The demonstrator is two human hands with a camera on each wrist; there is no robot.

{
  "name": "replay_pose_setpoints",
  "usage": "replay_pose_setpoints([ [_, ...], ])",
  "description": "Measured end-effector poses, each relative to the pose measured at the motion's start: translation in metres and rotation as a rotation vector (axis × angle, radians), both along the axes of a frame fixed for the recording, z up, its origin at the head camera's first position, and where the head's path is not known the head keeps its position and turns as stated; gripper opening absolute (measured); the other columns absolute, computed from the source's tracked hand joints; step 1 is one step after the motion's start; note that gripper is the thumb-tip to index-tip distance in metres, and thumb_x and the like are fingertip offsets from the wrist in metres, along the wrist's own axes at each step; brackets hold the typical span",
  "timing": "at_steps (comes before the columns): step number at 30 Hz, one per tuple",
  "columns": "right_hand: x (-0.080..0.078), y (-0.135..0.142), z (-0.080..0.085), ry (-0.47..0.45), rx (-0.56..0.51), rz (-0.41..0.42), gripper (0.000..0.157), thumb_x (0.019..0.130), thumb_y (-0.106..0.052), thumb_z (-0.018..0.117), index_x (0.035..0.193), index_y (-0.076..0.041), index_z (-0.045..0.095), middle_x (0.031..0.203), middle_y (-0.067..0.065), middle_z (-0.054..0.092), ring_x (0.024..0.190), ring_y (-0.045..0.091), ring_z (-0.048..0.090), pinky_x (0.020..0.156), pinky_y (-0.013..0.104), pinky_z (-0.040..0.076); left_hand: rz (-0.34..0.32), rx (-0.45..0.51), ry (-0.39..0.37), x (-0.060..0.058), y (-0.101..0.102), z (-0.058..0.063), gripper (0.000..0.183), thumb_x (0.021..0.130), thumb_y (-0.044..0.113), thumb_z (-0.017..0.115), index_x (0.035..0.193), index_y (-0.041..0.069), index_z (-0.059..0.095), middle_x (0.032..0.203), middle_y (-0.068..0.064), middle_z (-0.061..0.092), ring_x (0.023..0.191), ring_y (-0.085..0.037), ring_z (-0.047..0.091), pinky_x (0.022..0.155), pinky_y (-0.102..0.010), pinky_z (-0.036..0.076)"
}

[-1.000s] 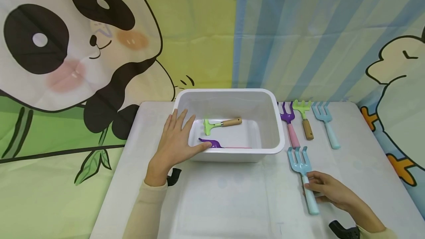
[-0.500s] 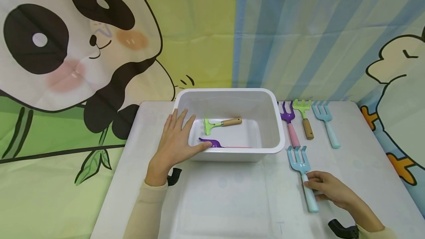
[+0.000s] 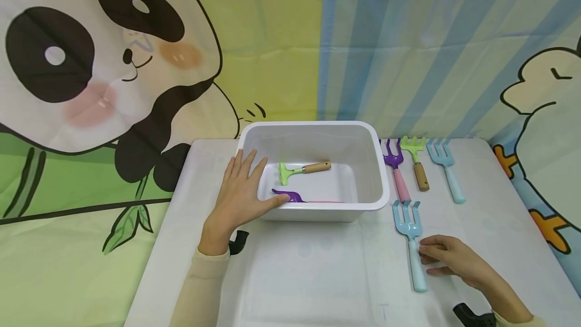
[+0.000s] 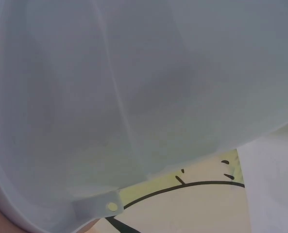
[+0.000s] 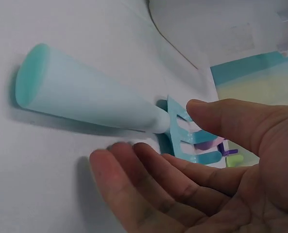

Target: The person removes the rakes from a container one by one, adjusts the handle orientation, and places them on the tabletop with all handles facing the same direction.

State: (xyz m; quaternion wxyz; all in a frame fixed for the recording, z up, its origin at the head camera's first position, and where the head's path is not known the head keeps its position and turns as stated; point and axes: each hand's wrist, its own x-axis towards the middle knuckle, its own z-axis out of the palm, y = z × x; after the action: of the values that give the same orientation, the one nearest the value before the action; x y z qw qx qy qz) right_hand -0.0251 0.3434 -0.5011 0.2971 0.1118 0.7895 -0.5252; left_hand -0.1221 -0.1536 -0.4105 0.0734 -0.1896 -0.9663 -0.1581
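Note:
A light-blue garden fork [image 3: 413, 246] lies on the white table, tines pointing away from the person. My right hand [image 3: 454, 259] is just right of its handle, fingers loosely bent and holding nothing; the right wrist view shows a gap between the fingers and the fork handle [image 5: 95, 94]. My left hand [image 3: 242, 191] rests spread on the left front corner of a white plastic tub [image 3: 313, 206]. Inside the tub lie a green rake [image 3: 301, 169] with a wooden handle and a purple-headed tool [image 3: 290, 196], its pink handle mostly hidden by the front wall.
Right of the tub, along the table's back edge, lie a purple fork [image 3: 397, 170] with a pink handle, a green rake [image 3: 416, 163] with a wooden handle and another light-blue fork [image 3: 447, 168]. A printed cloth [image 3: 277, 44] hangs behind the table [image 3: 308, 276].
My right hand has let go of the light-blue fork and drawn slightly right of it. The fork's handle end has swung a little left. My left hand has stayed put.

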Motion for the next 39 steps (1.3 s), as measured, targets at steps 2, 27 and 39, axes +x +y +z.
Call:
replay_pose_setpoints([
  [2,-0.002,0.001,0.004,0.010,0.026,-0.006,0.048,0.102,-0.019,0.060,0.128,0.018,0.047,0.104,0.015,0.066,0.092,0.029,0.066,0.076,0.046,0.059,-0.001,0.000,-0.001,0.000,0.000,0.000,0.110,0.077,0.088,0.049,0.152,0.008,0.043,0.161,-0.017,0.024,0.150,-0.041,0.004,0.120,-0.048,-0.002],
  [27,-0.097,-0.059,0.160,0.493,0.108,0.308,0.040,0.103,-0.024,0.059,0.132,0.003,0.052,0.109,0.017,0.065,0.091,0.024,0.070,0.072,0.036,0.060,-0.006,0.000,0.009,-0.001,-0.001,-0.002,0.110,0.077,0.088,0.048,0.151,0.008,0.043,0.161,-0.017,0.026,0.150,-0.040,0.005,0.120,-0.048,0.000],
  [39,-0.157,-0.135,0.209,0.498,0.076,0.488,0.042,0.100,-0.027,0.063,0.134,-0.004,0.055,0.112,0.015,0.062,0.098,0.027,0.067,0.086,0.039,0.057,-0.002,-0.006,0.005,-0.001,-0.001,-0.001,0.111,0.076,0.089,0.047,0.152,0.008,0.043,0.161,-0.017,0.026,0.150,-0.040,0.005,0.120,-0.048,-0.001],
])
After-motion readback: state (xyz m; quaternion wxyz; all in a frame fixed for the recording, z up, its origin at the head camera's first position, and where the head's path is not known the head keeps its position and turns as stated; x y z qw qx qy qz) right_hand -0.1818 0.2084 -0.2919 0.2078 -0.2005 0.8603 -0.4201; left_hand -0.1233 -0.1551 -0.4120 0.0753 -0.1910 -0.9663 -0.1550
